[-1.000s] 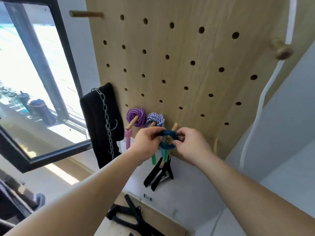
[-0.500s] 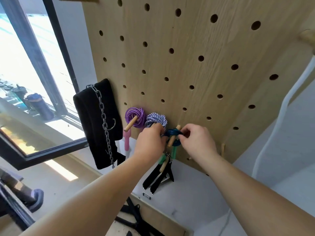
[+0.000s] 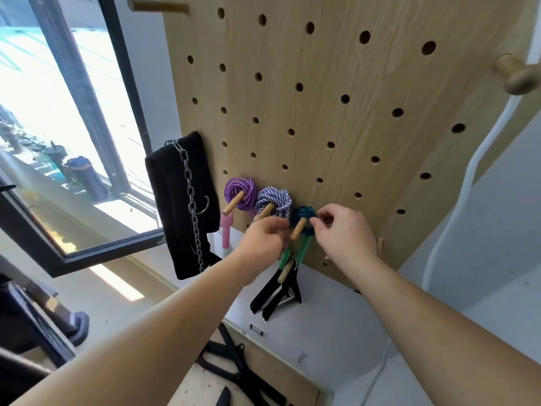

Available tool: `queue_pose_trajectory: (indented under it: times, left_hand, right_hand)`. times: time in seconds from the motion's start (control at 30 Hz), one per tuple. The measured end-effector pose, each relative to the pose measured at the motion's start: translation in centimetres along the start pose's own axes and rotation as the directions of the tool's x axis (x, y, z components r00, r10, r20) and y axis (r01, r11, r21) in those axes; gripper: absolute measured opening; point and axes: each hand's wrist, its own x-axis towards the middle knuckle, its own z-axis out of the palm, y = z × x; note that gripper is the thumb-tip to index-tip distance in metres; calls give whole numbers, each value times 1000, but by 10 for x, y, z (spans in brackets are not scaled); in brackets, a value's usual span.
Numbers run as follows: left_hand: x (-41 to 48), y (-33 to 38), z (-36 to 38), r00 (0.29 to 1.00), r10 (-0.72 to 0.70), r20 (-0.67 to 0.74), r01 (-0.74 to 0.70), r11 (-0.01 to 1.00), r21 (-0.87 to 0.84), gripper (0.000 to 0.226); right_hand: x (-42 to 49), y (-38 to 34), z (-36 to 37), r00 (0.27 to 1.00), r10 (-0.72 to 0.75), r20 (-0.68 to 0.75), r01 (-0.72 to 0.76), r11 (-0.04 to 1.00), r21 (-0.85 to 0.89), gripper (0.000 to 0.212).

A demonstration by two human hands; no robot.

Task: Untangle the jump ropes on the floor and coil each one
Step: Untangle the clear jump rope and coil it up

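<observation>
A blue jump rope (image 3: 303,218) is rolled up in a small round coil. It hangs on a wooden peg (image 3: 298,229) that sticks out of a big wooden board with holes (image 3: 336,112). The peg goes through the middle of the coil.

The right hand (image 3: 345,234) is on the right side of the coil. Its thumb and first fingers (image 3: 322,217) pinch the edge of the blue rope.

The left hand (image 3: 265,238) is on the left side, just beside the peg. Its fingers (image 3: 279,227) are curled up and touch the coil, but I cannot tell if they hold it.

The rope's green handles (image 3: 304,249) hang down under the coil, between the two hands.

To the left, a blue and white rope (image 3: 273,202) and a purple rope (image 3: 240,193) hang coiled on their own pegs. A black strap with a chain (image 3: 175,206) hangs further left, by the window (image 3: 58,127).
</observation>
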Motion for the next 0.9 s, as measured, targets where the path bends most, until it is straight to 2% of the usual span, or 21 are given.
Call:
queue_pose_trajectory:
  times: [0.13,0.2,0.27,0.37,0.43,0.47,0.6,0.7,0.77,0.83,0.9]
  left_hand:
    - [-54,-15,-15,994,26,-104,-22,999,37,37]
    - [-91,-34,-24,988,16,-153,-6,998,65,33]
    - [-131,-61,-32,975,1,-222,20,996,92,31]
    - [-192,-114,-43,948,-79,-310,109,991,82,29]
    - [-233,-155,-49,930,-143,-339,182,979,87,29]
    - [-254,-175,-51,921,-170,-351,214,973,90,29]
    - [-334,-249,-52,875,-271,-401,323,944,67,26]
    - [-387,-293,-49,842,-310,-441,379,923,74,24]
    - [-422,-315,-46,795,-361,-488,427,904,27,22]
    - [-463,-327,-39,730,-414,-544,467,883,-45,22]
    - [-499,-339,-30,674,-434,-598,487,869,-83,20]
  right_hand:
    - [-40,-16,-6,994,-107,38,103,990,92,17]
    - [-68,-27,1,972,-190,142,173,978,119,18]
    - [-100,-39,13,912,-260,318,218,963,160,18]
    - [-155,-51,42,710,-309,633,265,950,167,15]
    - [-195,-53,65,573,-299,763,308,941,138,14]
    - [-215,-52,77,528,-294,796,324,937,131,14]
    - [-295,-54,117,389,-303,870,367,917,155,11]
    - [-343,-67,138,315,-353,881,500,851,162,16]
    - [-368,-80,152,266,-375,888,561,810,173,12]
    - [-397,-92,165,151,-409,900,625,745,234,16]
    - [-426,-101,179,-21,-408,913,730,618,293,16]
